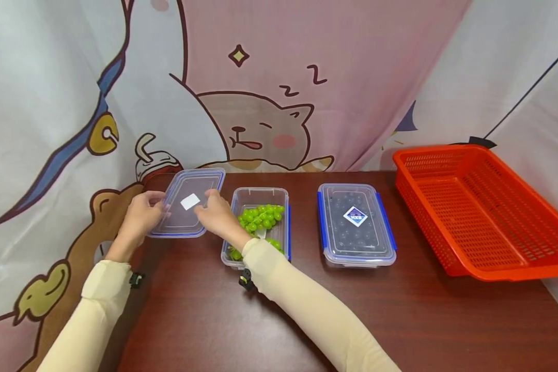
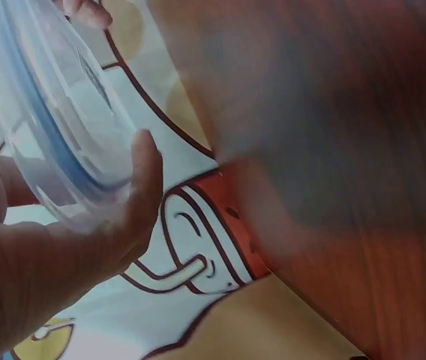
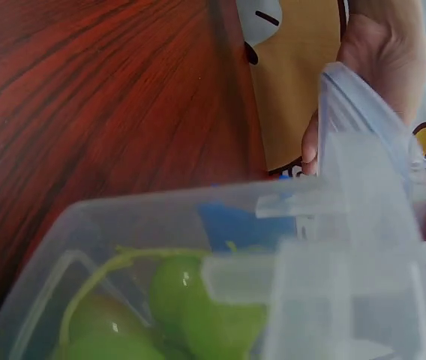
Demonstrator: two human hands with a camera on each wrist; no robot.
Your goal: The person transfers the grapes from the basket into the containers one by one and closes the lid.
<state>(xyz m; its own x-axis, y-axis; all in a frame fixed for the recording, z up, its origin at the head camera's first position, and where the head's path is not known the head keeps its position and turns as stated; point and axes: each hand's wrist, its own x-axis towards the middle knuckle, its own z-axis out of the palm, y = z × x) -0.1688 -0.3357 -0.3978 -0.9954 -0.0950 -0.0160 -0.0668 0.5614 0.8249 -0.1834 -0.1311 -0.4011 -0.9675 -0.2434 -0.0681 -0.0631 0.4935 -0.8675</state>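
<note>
A clear rectangular container lid (image 1: 179, 219) with a blue seal and a white sticker is held tilted above the left of the table. My left hand (image 1: 144, 214) grips its left edge; in the left wrist view, the thumb (image 2: 146, 161) lies along one face. With my right hand (image 1: 217, 216) I pinch the lid near its right edge. Under my right forearm stands an uncovered clear container (image 1: 260, 194) with green grapes (image 1: 262, 217) inside. In the right wrist view, the container wall (image 3: 145, 206) partly hides the lid and my right hand.
Right of the grapes, a lidded container (image 1: 353, 235) with blue side clips holds dark round fruit. Beyond it, a red perforated plastic basket (image 1: 465, 271) stands at the table's right side. A printed cartoon curtain (image 1: 376, 62) hangs along the back and left edges of the brown table (image 1: 190, 320).
</note>
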